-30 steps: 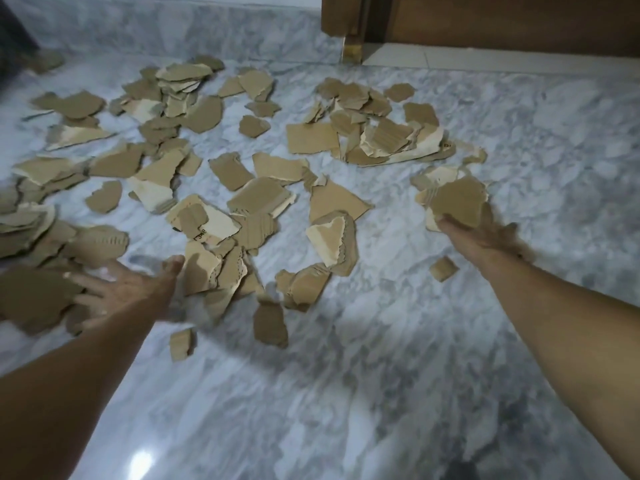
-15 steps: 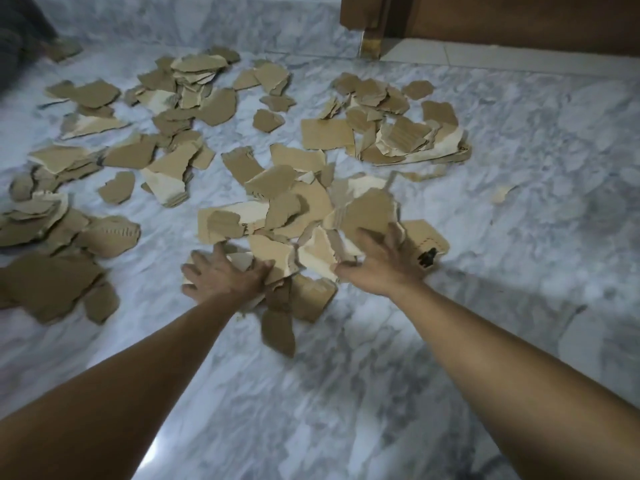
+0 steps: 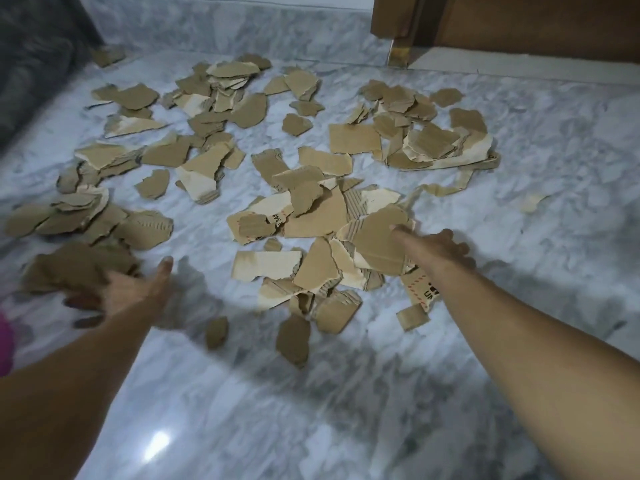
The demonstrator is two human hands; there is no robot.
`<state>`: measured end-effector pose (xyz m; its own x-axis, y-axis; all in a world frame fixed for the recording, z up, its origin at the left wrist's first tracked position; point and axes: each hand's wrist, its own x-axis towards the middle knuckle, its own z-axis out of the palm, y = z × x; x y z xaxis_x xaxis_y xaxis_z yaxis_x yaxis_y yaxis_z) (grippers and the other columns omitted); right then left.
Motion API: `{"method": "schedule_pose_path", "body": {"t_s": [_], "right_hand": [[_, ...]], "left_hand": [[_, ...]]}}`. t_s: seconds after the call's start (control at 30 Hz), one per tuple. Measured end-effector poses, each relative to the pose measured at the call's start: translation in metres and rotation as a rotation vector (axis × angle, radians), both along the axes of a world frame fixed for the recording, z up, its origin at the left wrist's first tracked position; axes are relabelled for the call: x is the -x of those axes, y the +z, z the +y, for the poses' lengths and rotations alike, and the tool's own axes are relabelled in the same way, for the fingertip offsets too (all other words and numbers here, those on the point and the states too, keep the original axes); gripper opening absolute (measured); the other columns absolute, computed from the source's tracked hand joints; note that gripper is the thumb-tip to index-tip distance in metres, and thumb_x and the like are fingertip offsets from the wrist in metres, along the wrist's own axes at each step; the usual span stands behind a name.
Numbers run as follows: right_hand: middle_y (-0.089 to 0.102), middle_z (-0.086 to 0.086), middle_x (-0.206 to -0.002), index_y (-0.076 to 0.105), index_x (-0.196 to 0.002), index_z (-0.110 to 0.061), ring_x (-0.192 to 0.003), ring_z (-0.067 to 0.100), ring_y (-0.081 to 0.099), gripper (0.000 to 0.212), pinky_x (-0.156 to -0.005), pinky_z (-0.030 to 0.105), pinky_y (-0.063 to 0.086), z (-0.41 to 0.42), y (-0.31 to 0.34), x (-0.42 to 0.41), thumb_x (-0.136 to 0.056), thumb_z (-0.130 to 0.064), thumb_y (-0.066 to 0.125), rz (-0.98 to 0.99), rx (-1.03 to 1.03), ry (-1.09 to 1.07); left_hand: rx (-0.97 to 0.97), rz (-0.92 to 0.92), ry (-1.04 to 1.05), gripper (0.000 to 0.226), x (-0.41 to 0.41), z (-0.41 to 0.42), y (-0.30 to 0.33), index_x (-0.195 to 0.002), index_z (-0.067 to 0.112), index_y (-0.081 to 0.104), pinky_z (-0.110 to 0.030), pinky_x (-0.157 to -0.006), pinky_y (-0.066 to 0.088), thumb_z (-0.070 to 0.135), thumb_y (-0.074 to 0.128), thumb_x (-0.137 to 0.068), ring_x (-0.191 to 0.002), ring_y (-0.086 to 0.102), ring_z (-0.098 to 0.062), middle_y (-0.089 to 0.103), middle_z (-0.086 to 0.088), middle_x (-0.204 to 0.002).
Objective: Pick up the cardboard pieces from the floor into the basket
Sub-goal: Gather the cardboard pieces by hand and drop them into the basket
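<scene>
Left hand (image 3: 117,292), fingers spread and blurred, meets a brown torn cardboard clump (image 3: 74,268) lying at its fingertips; whether it grips, I cannot tell. Between the hands, cardboard pieces (image 3: 304,216) lie ragged, tan, pale where peeled, scattered on the marble floor (image 3: 346,410). Right hand (image 3: 433,247) pinches a big jagged piece (image 3: 375,242), thumb on top.

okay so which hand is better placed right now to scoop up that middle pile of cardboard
Right. The right hand already rests on the large top piece of the middle pile, thumb on it. The left hand sits off to the left at a separate heap, apart from that pile.
</scene>
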<state>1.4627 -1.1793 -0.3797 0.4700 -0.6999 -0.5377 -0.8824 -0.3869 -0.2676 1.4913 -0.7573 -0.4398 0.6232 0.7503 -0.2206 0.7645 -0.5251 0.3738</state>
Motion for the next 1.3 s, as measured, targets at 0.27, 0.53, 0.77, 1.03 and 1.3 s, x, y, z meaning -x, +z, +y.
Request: {"method": "schedule_pose_path", "body": {"t_s": [0.27, 0.53, 0.77, 1.03, 1.3], "right_hand": [[0.033, 0.017, -0.138, 0.032, -0.138, -0.026, -0.126, 0.04, 0.035, 0.095, -0.092, 0.047, 0.039, 0.057, -0.013, -0.015, -0.059, -0.059, 0.073, 0.029, 0.034, 0.238], [0.033, 0.016, -0.141, 0.03, -0.138, -0.016, -0.131, 0.039, 0.032, 0.1, -0.095, 0.047, 0.041, 0.068, -0.008, -0.019, -0.061, -0.036, 0.09, -0.07, -0.05, 0.282], [0.06, 0.012, -0.123, 0.049, -0.129, -0.005, -0.115, 0.03, 0.059, 0.084, -0.089, 0.034, 0.053, 0.076, -0.006, -0.004, -0.06, -0.023, 0.092, -0.111, -0.255, 0.281], [0.064, 0.006, -0.114, 0.054, -0.122, -0.015, -0.105, 0.028, 0.06, 0.079, -0.085, 0.038, 0.055, 0.102, -0.022, 0.012, -0.053, -0.017, 0.093, -0.209, -0.494, 0.16], [0.065, 0.0, -0.109, 0.058, -0.119, -0.015, -0.102, 0.021, 0.058, 0.059, -0.078, 0.028, 0.045, 0.107, -0.023, 0.028, -0.069, -0.007, 0.088, -0.287, -0.732, 0.074]], "left_hand": [[0.02, 0.12, -0.317, 0.103, 0.001, -0.003, 0.008, -0.141, 0.015, 0.033, -0.061, -0.112, 0.02, 0.085, 0.05, -0.068, -0.136, 0.028, -0.047, 0.032, -0.024, -0.145], [-0.006, -0.063, -0.375, 0.083, 0.009, -0.041, 0.021, -0.128, 0.009, 0.05, -0.048, -0.104, 0.037, 0.066, 0.068, -0.071, -0.122, 0.042, -0.038, 0.044, -0.021, -0.129], [0.153, 0.183, -0.325, 0.116, 0.009, -0.061, 0.034, -0.144, 0.015, 0.029, -0.045, -0.11, 0.037, 0.054, 0.085, -0.05, -0.132, 0.035, -0.033, 0.036, -0.014, -0.139], [0.805, 0.05, -0.254, 0.097, 0.028, -0.084, 0.051, -0.124, 0.019, 0.041, -0.037, -0.048, 0.053, 0.04, 0.09, -0.043, -0.071, 0.063, -0.034, 0.06, -0.017, -0.105], [0.819, -0.03, -0.101, 0.052, 0.047, -0.089, 0.054, -0.111, 0.01, 0.04, -0.05, -0.049, 0.057, 0.003, 0.079, -0.077, -0.087, 0.062, -0.038, 0.056, -0.017, -0.109]]}}
